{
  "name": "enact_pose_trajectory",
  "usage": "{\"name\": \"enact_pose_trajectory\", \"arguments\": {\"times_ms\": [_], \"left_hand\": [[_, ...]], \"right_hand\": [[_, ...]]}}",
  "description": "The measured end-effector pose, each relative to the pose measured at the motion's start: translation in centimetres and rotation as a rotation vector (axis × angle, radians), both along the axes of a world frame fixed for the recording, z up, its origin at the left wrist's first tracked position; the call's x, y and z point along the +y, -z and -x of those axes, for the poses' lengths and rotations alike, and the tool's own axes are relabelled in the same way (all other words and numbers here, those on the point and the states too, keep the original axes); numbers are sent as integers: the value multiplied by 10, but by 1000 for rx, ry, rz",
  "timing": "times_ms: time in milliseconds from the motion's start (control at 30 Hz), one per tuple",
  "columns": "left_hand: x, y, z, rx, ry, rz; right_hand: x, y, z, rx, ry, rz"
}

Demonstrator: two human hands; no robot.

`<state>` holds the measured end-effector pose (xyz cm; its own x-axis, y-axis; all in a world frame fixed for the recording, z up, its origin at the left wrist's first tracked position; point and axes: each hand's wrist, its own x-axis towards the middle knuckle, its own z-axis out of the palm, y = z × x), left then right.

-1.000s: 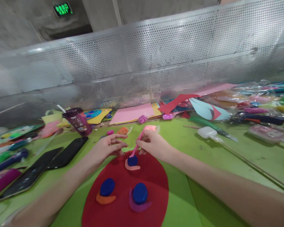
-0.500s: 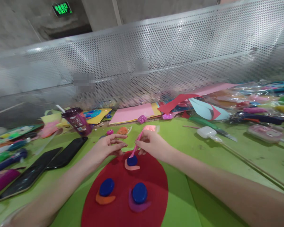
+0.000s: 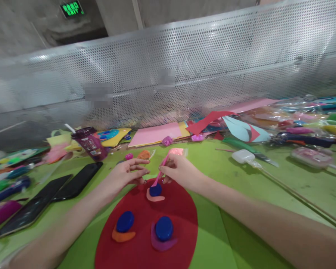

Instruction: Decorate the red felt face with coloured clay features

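Note:
Pinched in my right hand point(image 3: 176, 168) is a pink clay tool point(image 3: 160, 175), a thin stick whose lower tip touches the top blue clay disc point(image 3: 155, 190). My left hand point(image 3: 133, 172) hovers at the upper left edge of the red paper circle point(image 3: 142, 213), its fingers apart with nothing between them. A pale pink clay strip point(image 3: 155, 198) curves under the top disc. Lower down, a blue disc point(image 3: 125, 221) has an orange strip point(image 3: 123, 236) beneath it, and another blue disc point(image 3: 164, 228) has a purple strip point(image 3: 164, 244).
Two black phones point(image 3: 77, 183) lie at left, near a purple cup point(image 3: 90, 144) with a straw. Small clay lumps point(image 3: 143, 154) sit beyond my hands. At right are a green cutter point(image 3: 246, 148) and a white-headed stick point(image 3: 243, 157). A perforated metal panel point(image 3: 168, 71) stands behind.
The whole view has shifted very slightly to the left. Both hands and the pink tool keep nearly the same pose over the red circle.

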<state>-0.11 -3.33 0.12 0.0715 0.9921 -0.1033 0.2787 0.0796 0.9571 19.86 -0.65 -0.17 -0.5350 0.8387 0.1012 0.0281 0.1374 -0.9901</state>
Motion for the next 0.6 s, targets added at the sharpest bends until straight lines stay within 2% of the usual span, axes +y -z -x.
{"name": "enact_pose_trajectory", "arguments": {"times_ms": [267, 600], "left_hand": [[0, -4, -3, -19, -8, 9], [0, -2, 0, -12, 24, -12]], "right_hand": [[0, -8, -3, 115, -91, 88], [-7, -8, -9, 51, -415, 17]]}}
